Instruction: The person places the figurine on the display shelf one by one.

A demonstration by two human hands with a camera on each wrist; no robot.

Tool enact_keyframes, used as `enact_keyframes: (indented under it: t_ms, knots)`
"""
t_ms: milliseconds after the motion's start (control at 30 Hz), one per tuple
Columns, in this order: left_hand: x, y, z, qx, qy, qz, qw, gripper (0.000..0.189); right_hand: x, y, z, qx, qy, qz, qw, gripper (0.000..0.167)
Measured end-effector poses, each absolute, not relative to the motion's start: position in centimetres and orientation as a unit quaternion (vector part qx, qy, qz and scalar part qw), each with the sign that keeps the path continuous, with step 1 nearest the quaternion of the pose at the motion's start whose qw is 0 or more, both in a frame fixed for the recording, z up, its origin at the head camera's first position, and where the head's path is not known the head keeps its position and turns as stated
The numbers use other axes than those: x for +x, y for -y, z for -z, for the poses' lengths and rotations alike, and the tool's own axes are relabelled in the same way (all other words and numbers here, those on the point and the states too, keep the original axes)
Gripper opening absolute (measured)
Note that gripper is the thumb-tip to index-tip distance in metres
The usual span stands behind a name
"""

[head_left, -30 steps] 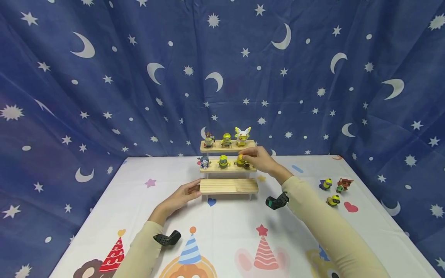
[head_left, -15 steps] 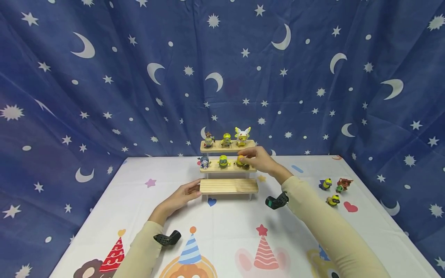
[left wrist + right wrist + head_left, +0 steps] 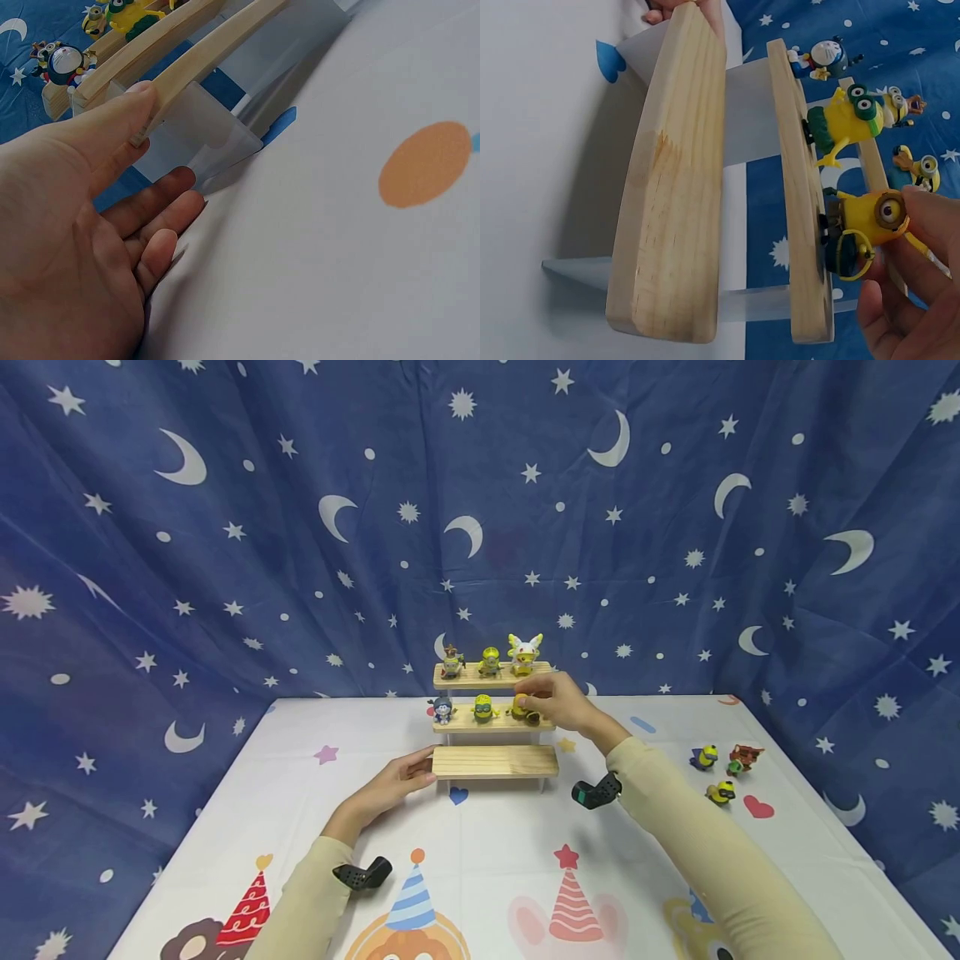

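One-eyed minion figurine (image 3: 859,214): stood at the right end of the middle plank (image 3: 801,210) on the three-tier display stand (image 3: 495,762); dark pouch (image 3: 841,253) at its side.
Long axis: about upright, square to the plank, whose own length ran left to right; feet down at the wood, though whether they bore full weight I could not tell.
Right hand (image 3: 566,702): much the nearer one, already in contact. Came in from the figurine's right and slightly above; thumb and forefinger pinched its head beside the goggle, other fingers curled lower. From those fingertips, the body lay straight below, toward the plank.
Left hand (image 3: 390,785): at the opposite end and lower down, gripping the left tip of the bottom plank (image 3: 679,210); thumb on top, forefinger beneath, remaining fingers loosely bent near the cloth. Well apart from the figurine.
Neighbour on the plank: green-goggled minion (image 3: 847,124), just left of the pinched one, a narrow gap between; beyond it, at the left end, a blue-and-white figurine (image 3: 442,710).
Top plank (image 3: 468,683): three figurines, the white-eared one (image 3: 522,652) behind and above the right fingers.
Tablecloth, far right: three more figurines (image 3: 703,758), grouped well away from both hands.
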State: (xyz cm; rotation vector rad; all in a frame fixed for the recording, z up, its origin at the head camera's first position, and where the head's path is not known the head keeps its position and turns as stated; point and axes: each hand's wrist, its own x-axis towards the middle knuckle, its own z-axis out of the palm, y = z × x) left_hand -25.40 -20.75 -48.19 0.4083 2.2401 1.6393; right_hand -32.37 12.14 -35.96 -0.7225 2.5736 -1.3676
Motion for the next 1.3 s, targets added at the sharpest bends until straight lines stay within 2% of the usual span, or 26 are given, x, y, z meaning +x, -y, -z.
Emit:
enact_keyframes:
  t_ms: [1300]
  knots:
    - [-25.39, 20.63, 48.2, 0.141, -0.796, -0.566, 0.162, 0.071, -32.64, -12.63, 36.46, -0.274, -0.863, 0.421, 0.053, 0.043]
